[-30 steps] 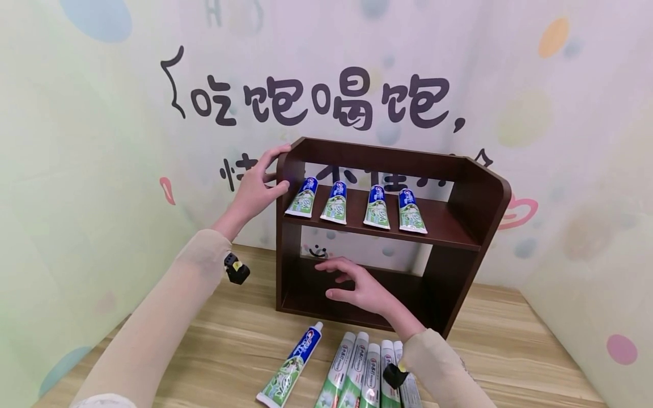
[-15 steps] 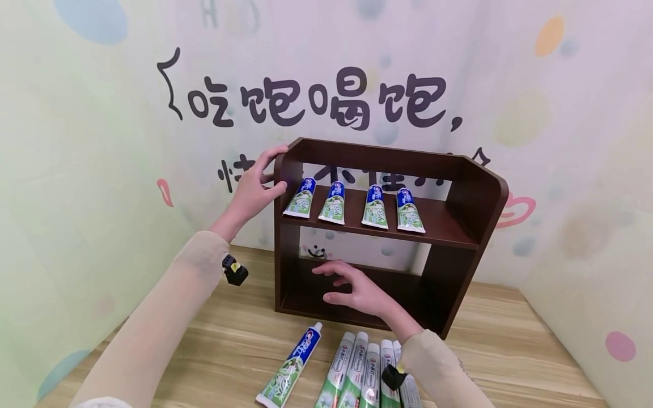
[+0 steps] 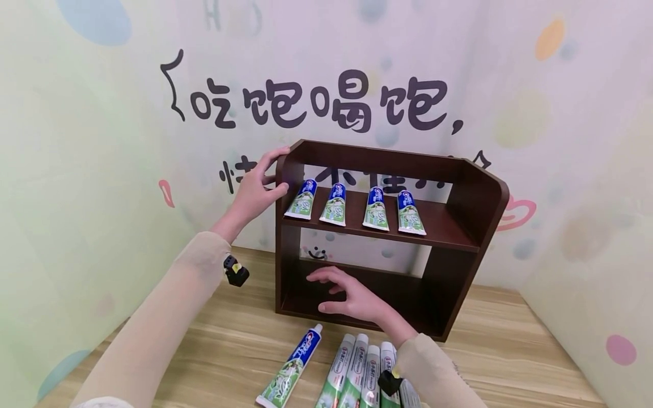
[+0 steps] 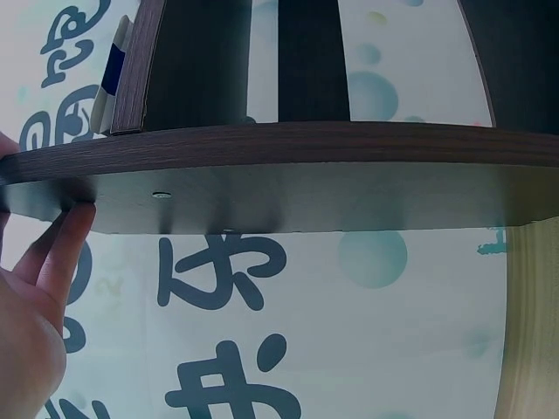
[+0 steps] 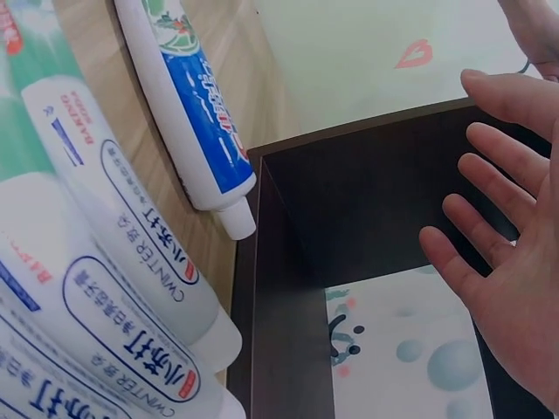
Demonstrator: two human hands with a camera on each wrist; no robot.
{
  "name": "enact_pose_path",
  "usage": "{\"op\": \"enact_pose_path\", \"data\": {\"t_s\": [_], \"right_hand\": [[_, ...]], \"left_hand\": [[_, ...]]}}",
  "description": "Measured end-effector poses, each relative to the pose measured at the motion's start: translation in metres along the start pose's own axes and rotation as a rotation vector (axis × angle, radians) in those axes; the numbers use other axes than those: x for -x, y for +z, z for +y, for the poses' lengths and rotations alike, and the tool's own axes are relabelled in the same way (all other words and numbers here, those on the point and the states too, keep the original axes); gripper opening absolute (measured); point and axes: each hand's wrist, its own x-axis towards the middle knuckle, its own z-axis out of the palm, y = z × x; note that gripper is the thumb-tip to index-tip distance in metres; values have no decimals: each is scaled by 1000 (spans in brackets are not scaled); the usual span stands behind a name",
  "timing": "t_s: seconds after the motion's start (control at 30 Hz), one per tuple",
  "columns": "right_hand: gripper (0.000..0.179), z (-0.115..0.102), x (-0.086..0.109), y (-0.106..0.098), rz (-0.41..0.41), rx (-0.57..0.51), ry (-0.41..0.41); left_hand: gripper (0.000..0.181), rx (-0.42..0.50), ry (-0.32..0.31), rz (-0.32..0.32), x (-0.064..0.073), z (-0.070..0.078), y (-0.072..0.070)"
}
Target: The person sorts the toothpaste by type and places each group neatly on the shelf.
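- Fingers (image 5: 479, 231) of the right hand (image 3: 357, 299) are loosely spread and hold nothing, before the lower compartment (image 3: 408, 290) of the brown rack (image 3: 385, 159); the left hand (image 3: 252, 194) grips the rack's left side panel near its top.
- Four blue-and-green tubes (image 3: 333, 207) lie spaced apart on the upper shelf (image 3: 449, 229), flat ends to the front; a matching loose tube (image 3: 289, 368) lies on the table (image 3: 214, 340) before the rack.
- Beside it, green-and-white tubes (image 3: 355, 371) lie in a close row.
- By my judgement the work is partway: the upper shelf is partly filled, while the loose tube and the row appear left to place.
- The right sleeve (image 3: 433, 368) and its black wrist device (image 3: 390, 382) hide part of the row, so its count is uncertain; the head view's lower edge cuts those tubes off.
- Some left-hand fingertips are hidden by the panel or out of frame.
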Motion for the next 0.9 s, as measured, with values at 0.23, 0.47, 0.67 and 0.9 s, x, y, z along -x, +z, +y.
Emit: {"op": "enact_pose_path", "data": {"t_s": [0.23,0.47,0.67,0.9], "right_hand": [[52,1,0,7,-27,-1,11],[54,3,1,16,-64,8,31],[54,10,1,24,-108,13,60],[55,22,1,34,-182,-34,109]], "left_hand": [[63,-1,8,-1,-1,-1,1],[63,-4,9,0,-1,-2,0],[62,-1,-5,-7,-1,-2,1],[62,7,-32,-21,5,20,-1]]}}
